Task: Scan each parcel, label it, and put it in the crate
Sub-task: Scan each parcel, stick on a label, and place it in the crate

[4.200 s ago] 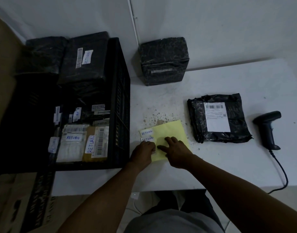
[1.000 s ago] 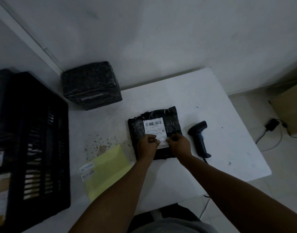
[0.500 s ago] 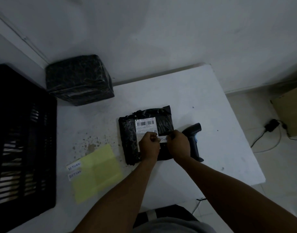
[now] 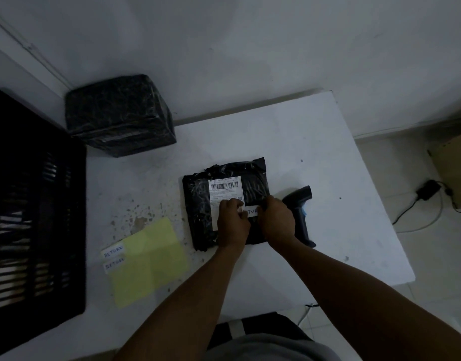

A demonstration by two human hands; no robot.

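A flat black plastic parcel [image 4: 198, 204] with a white shipping label [image 4: 224, 190] lies in the middle of the white table [image 4: 315, 142]. A small white RETURN sticker [image 4: 251, 211] lies on the parcel just right of the shipping label. My left hand [image 4: 232, 222] pinches the sticker's left end and my right hand [image 4: 276, 220] holds its right end, both resting on the parcel. The black barcode scanner [image 4: 301, 212] lies just right of my right hand. The black crate [image 4: 36, 204] stands at the left.
A cube-shaped black wrapped parcel [image 4: 120, 115] stands at the back left against the wall. A yellow backing sheet [image 4: 148, 259] with two RETURN stickers [image 4: 114, 255] lies near the crate. A cardboard box [image 4: 453, 168] and a power adapter [image 4: 428, 190] are on the floor to the right.
Both hands left the yellow sheet and carried a RETURN sticker to the flat parcel. Over the last second they stay on it, holding the sticker against the parcel.
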